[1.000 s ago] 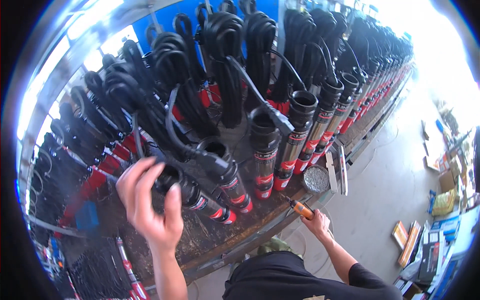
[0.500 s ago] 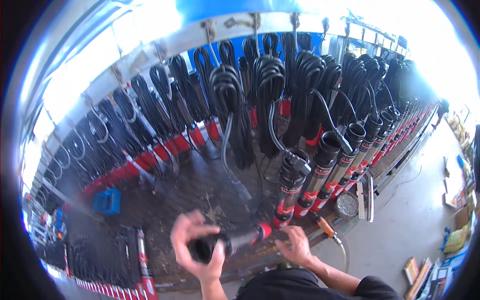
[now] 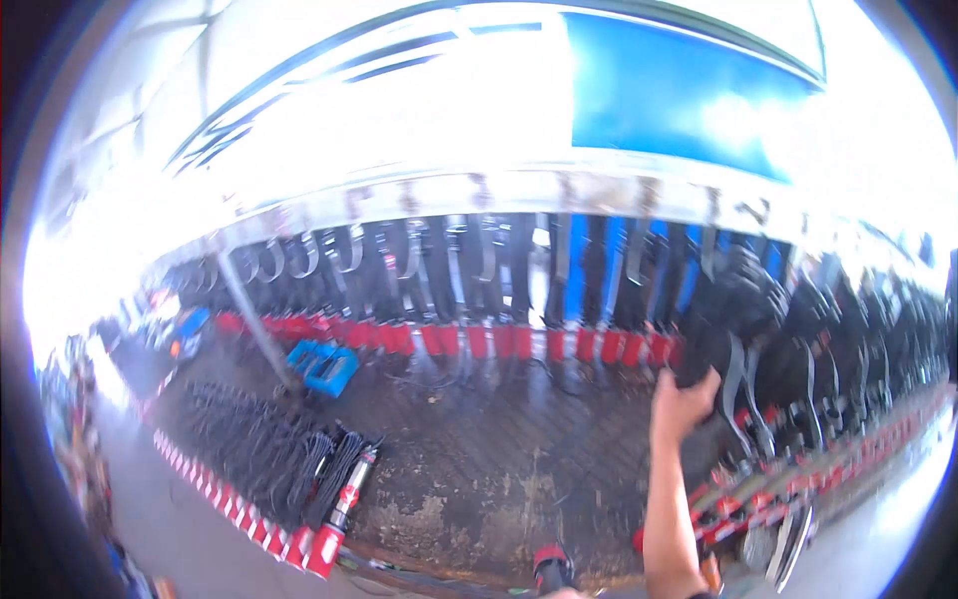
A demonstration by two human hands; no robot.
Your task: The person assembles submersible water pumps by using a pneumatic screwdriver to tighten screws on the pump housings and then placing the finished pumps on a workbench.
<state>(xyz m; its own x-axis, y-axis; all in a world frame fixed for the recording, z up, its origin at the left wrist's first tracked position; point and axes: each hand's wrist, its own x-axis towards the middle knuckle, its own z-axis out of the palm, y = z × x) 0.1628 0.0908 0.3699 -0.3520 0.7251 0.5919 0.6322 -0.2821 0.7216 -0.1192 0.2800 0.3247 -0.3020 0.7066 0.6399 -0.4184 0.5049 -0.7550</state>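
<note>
- At the lower edge, the red-and-black end of a pump [image 3: 552,567] pokes into view with its long axis pointing up and away from the person. What holds it is cut off, and the left hand does not clearly show.
- Just right of it, the right hand [image 3: 683,404] is raised on a straight forearm. It meets the lower edge of a hanging black coil [image 3: 720,334].
- The coil lies above and slightly right of the fingers, its loops hanging downward. The fingers point up into it, but blur hides whether they are clenched on it or only touching.
- The right hand is the nearer one to the coil by far.
- Beyond the arm, more pumps [image 3: 798,439] with coils stand packed along the right, leaning toward the rack.
- A wet, dark floor [image 3: 499,449] spreads across the middle.
- To the left, a row of red-banded pumps [image 3: 299,499] lies flat along the floor's edge, black cable heaped on top of them.
- Farther back sits a blue crate [image 3: 321,367] beside a slanted pole. What is in it cannot be made out.
- Against the back, a line of upright pumps [image 3: 479,339] shows red bands at the base.
- Above them runs a pale rail [image 3: 449,195] with hooks, then a blue panel [image 3: 679,95] under glare.
</note>
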